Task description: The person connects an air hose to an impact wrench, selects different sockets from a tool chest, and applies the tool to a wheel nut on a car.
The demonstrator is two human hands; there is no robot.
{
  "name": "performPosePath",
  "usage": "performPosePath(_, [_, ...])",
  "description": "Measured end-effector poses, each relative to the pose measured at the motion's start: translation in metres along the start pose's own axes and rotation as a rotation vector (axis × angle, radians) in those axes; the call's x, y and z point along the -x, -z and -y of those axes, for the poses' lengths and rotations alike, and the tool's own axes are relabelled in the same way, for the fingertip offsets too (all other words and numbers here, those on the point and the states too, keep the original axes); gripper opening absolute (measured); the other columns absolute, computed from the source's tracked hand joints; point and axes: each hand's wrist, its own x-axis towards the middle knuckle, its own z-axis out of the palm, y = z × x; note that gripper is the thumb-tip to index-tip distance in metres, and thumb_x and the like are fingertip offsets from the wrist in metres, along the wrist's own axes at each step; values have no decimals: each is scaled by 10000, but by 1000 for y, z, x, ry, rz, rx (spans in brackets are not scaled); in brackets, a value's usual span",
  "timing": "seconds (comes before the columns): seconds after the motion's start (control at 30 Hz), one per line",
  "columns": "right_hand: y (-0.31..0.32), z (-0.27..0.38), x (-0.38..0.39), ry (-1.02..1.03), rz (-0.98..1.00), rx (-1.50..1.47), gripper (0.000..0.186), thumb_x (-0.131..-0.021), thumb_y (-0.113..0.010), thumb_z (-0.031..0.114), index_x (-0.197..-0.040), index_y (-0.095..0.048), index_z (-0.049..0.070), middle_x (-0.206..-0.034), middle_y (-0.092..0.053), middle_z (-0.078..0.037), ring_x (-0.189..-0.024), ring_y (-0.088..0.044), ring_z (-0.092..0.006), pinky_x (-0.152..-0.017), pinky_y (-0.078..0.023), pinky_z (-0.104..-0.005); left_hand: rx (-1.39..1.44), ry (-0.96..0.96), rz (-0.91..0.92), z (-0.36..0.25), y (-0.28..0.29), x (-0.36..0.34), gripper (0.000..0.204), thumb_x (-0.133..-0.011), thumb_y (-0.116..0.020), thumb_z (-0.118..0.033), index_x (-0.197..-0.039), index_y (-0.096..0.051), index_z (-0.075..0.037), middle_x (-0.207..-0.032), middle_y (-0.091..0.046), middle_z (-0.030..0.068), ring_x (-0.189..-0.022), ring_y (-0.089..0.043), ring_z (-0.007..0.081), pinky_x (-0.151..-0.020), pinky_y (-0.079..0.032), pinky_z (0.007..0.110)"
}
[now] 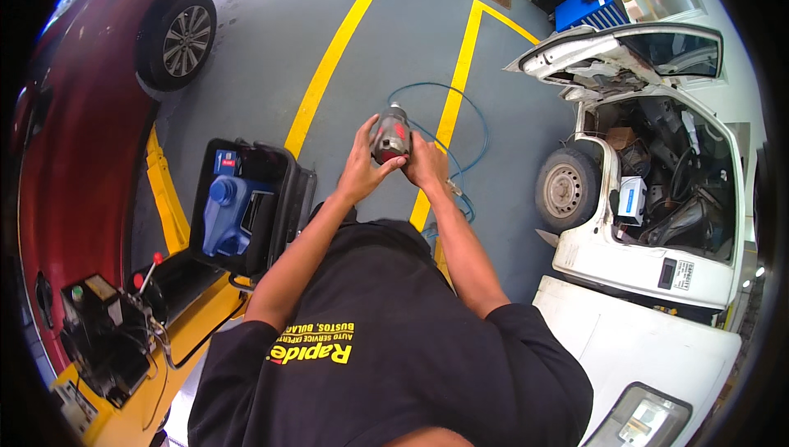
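An air impact wrench (390,136), grey with red markings, is held out in front of my body, its socket end pointing away from me. My left hand (360,169) is closed around its left side, with the thumb across the rear. On the other side, my right hand (427,164) grips what seems to be the handle, mostly hidden by the fingers. A thin blue air hose (486,122) loops over the floor ahead and runs back beside my right wrist, where a metal fitting (454,187) shows.
At left, a black bin (283,192) holds a blue jug (226,215) and a small blue box. A red car (82,159) and yellow lift parts (167,200) stand beyond. At right is a white vehicle (608,254) with its door open. A blue tool cabinet (590,11) stands far right.
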Motion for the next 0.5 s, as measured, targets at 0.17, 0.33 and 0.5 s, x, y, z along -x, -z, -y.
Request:
performPosePath(0.17, [11, 51, -77, -34, 81, -21, 306, -835, -670, 252, -1075, -646, 64, -988, -715, -228, -955, -682, -422, -817, -536, -530, -77, 19, -8, 6, 38, -89, 953, -705, -896, -334, -1456, -386, -43, -1439, -465, 192, -1284, -525, 376, -1080, -443, 445])
performPosePath(0.33, [6, 82, -156, -43, 203, -29, 359, -849, -637, 314, -1121, -672, 82, -1026, -712, -228, -1007, -660, -440, -856, -523, -527, -80, 87, -134, 23, 66, -146, 839, -741, -866, -350, -1399, -460, -25, -1337, -564, 213, -1244, -563, 337, -1045, -453, 424])
performPosePath(0.5, [-18, 109, -243, 71, 321, 7, 363, -850, -628, 346, -1070, -704, 67, -1026, -710, -243, -1025, -652, -450, -856, -522, -528, 41, 228, -388, 52, 82, -208, 735, -807, -794, -363, -1321, -466, 49, -1294, -529, 232, -1218, -530, 361, -1044, -436, 423])
